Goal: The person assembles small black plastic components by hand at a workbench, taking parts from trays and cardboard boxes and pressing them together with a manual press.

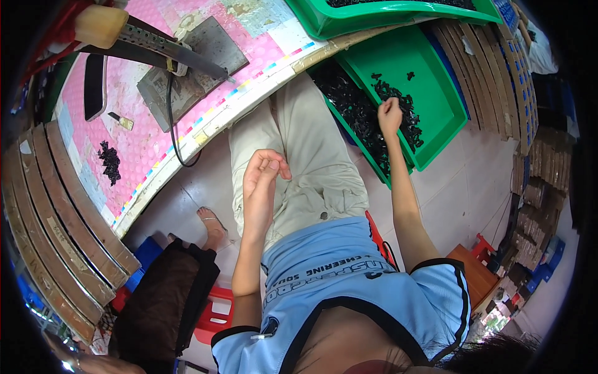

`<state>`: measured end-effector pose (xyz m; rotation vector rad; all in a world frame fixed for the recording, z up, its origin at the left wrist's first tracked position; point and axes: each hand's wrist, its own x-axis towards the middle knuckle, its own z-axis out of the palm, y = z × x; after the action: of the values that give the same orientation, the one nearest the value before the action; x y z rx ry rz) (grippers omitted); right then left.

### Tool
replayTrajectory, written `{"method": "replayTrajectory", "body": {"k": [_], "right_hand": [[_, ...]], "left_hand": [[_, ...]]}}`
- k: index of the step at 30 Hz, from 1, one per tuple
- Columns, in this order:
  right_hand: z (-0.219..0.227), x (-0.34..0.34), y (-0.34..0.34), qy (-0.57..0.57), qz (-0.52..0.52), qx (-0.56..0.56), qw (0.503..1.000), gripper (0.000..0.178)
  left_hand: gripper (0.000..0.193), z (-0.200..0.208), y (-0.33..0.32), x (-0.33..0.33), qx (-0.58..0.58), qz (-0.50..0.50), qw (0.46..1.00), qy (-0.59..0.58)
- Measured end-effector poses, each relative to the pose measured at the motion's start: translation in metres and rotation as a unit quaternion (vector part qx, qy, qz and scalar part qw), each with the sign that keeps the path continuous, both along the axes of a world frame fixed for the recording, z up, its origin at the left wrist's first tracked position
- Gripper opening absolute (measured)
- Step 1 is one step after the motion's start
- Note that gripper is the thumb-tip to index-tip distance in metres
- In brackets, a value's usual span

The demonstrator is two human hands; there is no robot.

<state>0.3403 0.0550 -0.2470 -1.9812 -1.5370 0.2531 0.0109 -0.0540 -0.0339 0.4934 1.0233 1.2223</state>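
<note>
My right hand (390, 116) is over a green tray (443, 106), its fingers pinched together above a heap of small black parts (408, 121). Whatever it grips, if anything, is too small to make out. Above my lap is my left hand (264, 172), fingers curled and thumb drawn in toward them; its contents are hidden. A second tray of black parts (349, 103) lies beside and partly under the green one. At the left of the table (146, 168), a soldering iron (187, 56) on a mount points over a worn metal plate (168, 90).
A phone (94, 87), a small bottle (124, 123) and a little pile of black parts (109, 163) lie on the pink tabletop. Another green tray (324, 22) stands at the far edge. Stacked boards (56, 237) flank the left side. Another person's foot (213, 227) shows below the table.
</note>
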Motion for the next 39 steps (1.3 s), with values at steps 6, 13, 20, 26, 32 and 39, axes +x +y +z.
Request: {"method": "replayTrajectory", "body": {"k": [6,13,20,26,32,39], "right_hand": [[-0.066,-0.009,-0.027,-0.064,-0.025,-0.227,0.972,0.021],[-0.096,-0.01,-0.025,-0.102,-0.03,-0.393,0.914,0.024],[-0.107,-0.002,-0.029,-0.09,-0.03,-0.337,0.937,0.014],[-0.097,-0.004,-0.019,0.022,0.003,-0.22,0.975,0.017],[-0.056,-0.034,-0.004,0.3,0.057,-0.065,0.95,0.014],[0.067,-0.148,-0.019,0.535,0.188,-0.137,0.812,0.011]], "left_hand": [[0.007,0.01,-0.001,-0.005,0.038,0.005,0.996,0.084],[0.005,0.024,-0.007,-0.031,0.051,0.087,0.987,0.122],[0.004,0.047,-0.007,-0.076,0.071,0.201,0.89,0.402],[0.02,0.028,-0.001,-0.167,-0.001,0.32,0.56,0.764],[0.022,0.011,0.0,-0.202,-0.005,0.32,0.489,0.812],[0.015,0.015,0.002,-0.194,0.006,0.375,0.536,0.756]]}}
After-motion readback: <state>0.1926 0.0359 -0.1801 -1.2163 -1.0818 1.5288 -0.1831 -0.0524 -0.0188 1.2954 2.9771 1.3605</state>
